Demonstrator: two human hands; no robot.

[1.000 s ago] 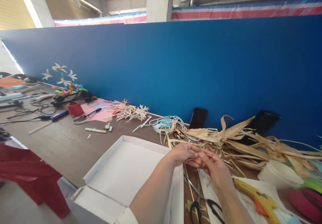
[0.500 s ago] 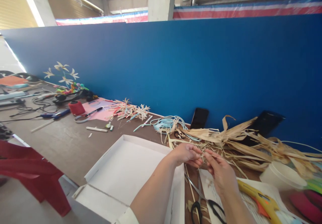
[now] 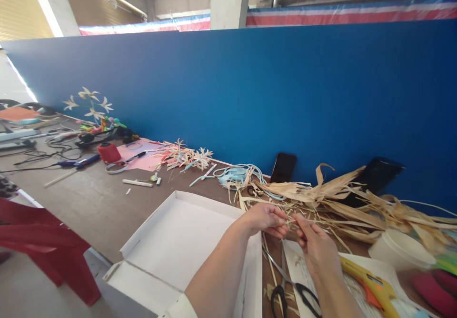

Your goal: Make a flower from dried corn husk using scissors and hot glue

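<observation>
My left hand (image 3: 267, 220) and my right hand (image 3: 316, 242) are raised close together over the right part of the table. A thin pale strip (image 3: 291, 221), like a shred of dried husk, spans the small gap between their fingertips. Both hands pinch it, thumbs against fingers. Just beyond them lie long dried corn husks (image 3: 310, 192) and loose shreds. Below my hands, black-handled scissors (image 3: 282, 280) rest on the table, partly open. A yellow glue gun (image 3: 371, 282) lies on paper right of my right wrist.
A white open box (image 3: 178, 242) sits under my left forearm. Farther back are blue cord (image 3: 237, 175), two phones (image 3: 283, 167) leaning on the blue partition (image 3: 250, 94), husk flowers (image 3: 200, 158) and red thread (image 3: 109, 153). A white cup (image 3: 400, 251) stands right; a red stool (image 3: 46, 246) left.
My right hand has shifted slightly right and down, widening the gap between the fingertips. My left hand stays almost where it was.
</observation>
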